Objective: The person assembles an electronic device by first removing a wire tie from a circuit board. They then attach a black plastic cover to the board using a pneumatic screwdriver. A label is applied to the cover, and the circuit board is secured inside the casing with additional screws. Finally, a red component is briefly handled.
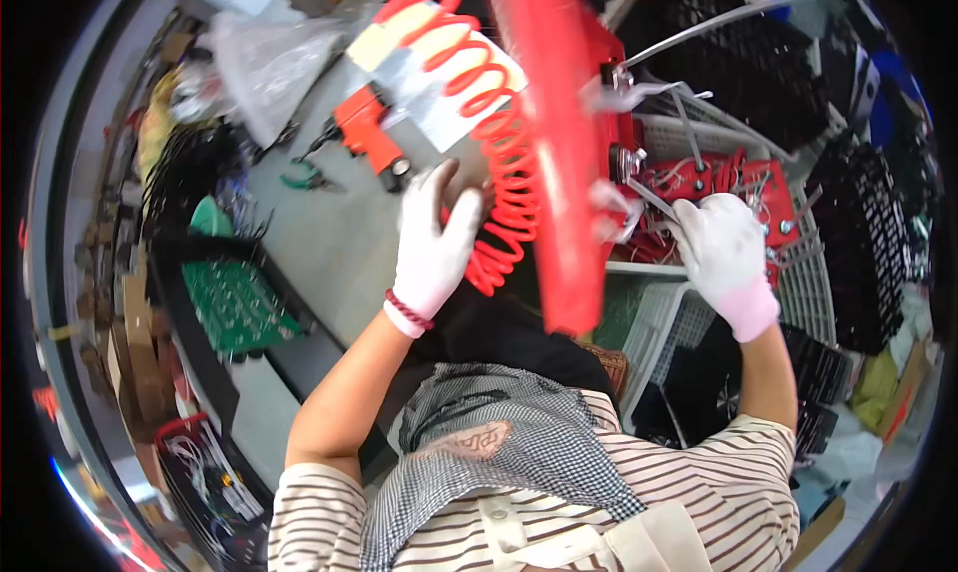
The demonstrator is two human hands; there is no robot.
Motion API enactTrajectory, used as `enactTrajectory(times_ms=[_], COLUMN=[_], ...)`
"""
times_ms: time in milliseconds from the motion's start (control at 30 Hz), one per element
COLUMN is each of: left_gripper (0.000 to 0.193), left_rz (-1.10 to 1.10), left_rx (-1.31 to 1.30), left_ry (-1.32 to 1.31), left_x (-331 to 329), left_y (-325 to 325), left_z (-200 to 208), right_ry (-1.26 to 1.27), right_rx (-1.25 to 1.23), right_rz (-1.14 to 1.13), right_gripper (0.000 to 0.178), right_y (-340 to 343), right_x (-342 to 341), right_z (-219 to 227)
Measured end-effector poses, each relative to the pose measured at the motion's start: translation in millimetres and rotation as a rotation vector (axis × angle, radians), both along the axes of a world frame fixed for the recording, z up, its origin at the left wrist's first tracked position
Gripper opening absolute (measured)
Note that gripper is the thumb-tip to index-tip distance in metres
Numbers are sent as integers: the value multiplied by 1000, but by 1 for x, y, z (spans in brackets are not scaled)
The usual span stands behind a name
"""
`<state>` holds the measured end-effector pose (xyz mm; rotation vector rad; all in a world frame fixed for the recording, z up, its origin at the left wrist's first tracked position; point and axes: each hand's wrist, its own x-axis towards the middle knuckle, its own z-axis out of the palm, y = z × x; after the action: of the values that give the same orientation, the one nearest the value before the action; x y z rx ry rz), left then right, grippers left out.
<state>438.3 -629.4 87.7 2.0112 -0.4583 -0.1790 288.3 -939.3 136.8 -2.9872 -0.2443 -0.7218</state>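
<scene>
My left hand [436,238], in a white glove with a dark red bracelet at its wrist, has thumb and fingers apart and holds nothing I can see. It is beside a red coiled hose [514,178]. My gloved right hand [720,248] is closed around the end of a flat metal bar [651,197]. The bar runs to metal fittings on a long red housing [559,153], which is blurred by motion and stands between my hands. Several red parts with wires [714,178] lie in a white crate [639,269] under my right hand.
On the grey bench [309,243] are a red power tool [369,133], green-handled pliers [302,178] and papers [444,113]. Green circuit boards [239,307] sit in a black bin at the left. Black crates [863,243] stand at the right. A clear plastic bag [269,68] lies farther back.
</scene>
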Motion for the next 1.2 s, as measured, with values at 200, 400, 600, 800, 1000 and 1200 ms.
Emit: enactTrajectory(times_ms=[200, 400, 600, 800, 1000, 1200], left_gripper=[48, 60, 61, 49, 43, 43], left_rz=[-307, 128, 463, 616, 637, 727], left_rx=[-1192, -792, -1058, -1160, -1187, -1252], left_ry=[978, 852, 833, 726, 795, 778], left_x=[-83, -207, -300, -345, -333, -336], left_y=[75, 180, 228, 228, 227, 223], left_z=[130, 146, 140, 114, 104, 105], right_ry=[136, 13, 302, 458, 544, 876], right_rx=[-418, -783, -304, -149, -143, -255], right_rz=[331, 634, 1199, 1572, 1556, 1547], right_gripper=[12, 31, 59, 74, 69, 39], right_y=[56, 164, 240, 336, 347, 312], right_x=[-15, -9, 13, 11, 1, -5], right_z=[96, 157, 186, 133, 77, 106])
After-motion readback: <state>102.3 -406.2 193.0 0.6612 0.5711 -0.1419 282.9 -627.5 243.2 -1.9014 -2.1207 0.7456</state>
